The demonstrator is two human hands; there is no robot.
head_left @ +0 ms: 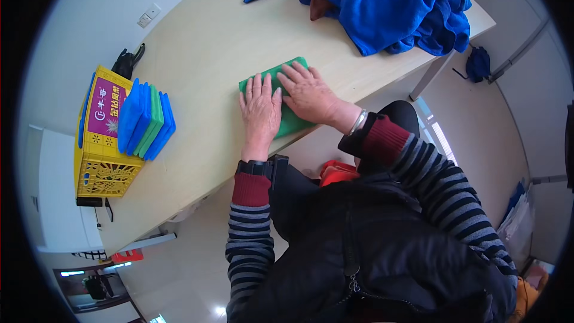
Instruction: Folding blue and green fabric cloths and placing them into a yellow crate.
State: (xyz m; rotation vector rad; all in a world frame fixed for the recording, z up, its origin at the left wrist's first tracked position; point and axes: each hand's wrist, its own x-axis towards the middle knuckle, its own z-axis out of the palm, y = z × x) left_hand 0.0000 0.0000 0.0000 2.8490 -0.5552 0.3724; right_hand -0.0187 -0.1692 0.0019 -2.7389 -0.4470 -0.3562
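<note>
A folded green cloth [292, 121] lies on the light wooden table [209, 54] near its front edge. My left hand [260, 110] lies flat on the cloth's left part, fingers spread. My right hand [309, 93] presses flat on the cloth's right part, fingers pointing left and overlapping the area beside the left hand. Neither hand grips anything.
A heap of blue cloths [388, 3] sits at the table's far right. At the left, a yellow plastic crate [98, 137] lies on the table with a stack of folded blue and green cloths [145, 119] leaning against it. A table leg [427, 78] stands to the right.
</note>
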